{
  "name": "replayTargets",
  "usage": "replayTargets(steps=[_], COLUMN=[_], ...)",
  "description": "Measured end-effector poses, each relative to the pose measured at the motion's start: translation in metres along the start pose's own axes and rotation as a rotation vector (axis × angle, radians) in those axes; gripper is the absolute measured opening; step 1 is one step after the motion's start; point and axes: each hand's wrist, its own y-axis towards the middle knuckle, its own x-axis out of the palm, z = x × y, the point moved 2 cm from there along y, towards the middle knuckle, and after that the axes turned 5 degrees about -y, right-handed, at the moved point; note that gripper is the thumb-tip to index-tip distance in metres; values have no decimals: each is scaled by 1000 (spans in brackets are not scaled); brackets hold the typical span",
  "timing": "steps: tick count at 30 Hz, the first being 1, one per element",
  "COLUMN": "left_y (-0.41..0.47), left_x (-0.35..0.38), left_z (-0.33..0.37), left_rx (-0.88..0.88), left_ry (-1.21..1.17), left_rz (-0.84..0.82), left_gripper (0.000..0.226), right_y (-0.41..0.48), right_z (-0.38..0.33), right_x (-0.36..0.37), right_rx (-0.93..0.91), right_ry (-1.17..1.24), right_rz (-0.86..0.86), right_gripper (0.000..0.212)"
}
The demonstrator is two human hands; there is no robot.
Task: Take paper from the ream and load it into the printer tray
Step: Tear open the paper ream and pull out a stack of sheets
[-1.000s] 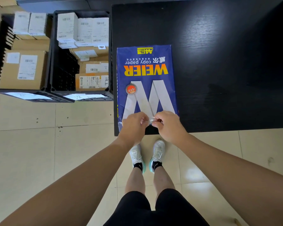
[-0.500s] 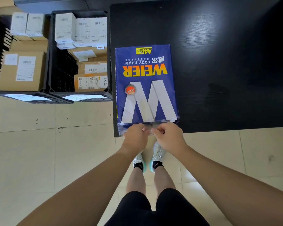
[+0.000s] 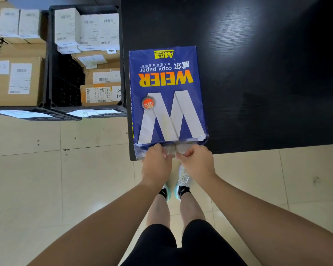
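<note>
A blue ream of WEIER copy paper [image 3: 167,89] lies flat on the black table [image 3: 258,73], along its left edge, with its near end at the table's front edge. My left hand [image 3: 157,164] and my right hand [image 3: 196,163] sit side by side at that near end. Both pinch the crumpled wrapper flap there, thumbs close together. A thin strip of white sheets shows at the near right corner under the wrapper. No printer or tray is in view.
Left of the table stand two black crates [image 3: 65,89] holding cardboard boxes [image 3: 15,81] and white boxes [image 3: 67,25]. Loose labelled sheets [image 3: 90,113] lie on the crate rims. Beige tile floor [image 3: 56,179] and my own legs and shoes are below.
Both hands slid from the ream's top surface down to its near end, and the wrapper flap there now looks pulled and crumpled. The ream itself has stayed in place.
</note>
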Motion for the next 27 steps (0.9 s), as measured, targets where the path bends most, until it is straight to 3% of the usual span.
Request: replayTargets(steps=[6,13,22,27], left_y=[-3,13,22,25], left_x=[-17,-38,-35,-39], left_z=[15,26,21,22], left_rx=[185,488,591,575], left_ry=[137,405,556,508], left_rz=[-14,135,166,119], left_gripper=[17,19,7,17], right_y=[-5,-9,-9,-10], right_z=[10,8,10,11], right_x=[-12,-29,-36,-42], right_rx=[-82,-150,-116,-92], right_ry=[121,169,188,187], right_rz=[-14,54,71,134], right_gripper=[28,20,12,11])
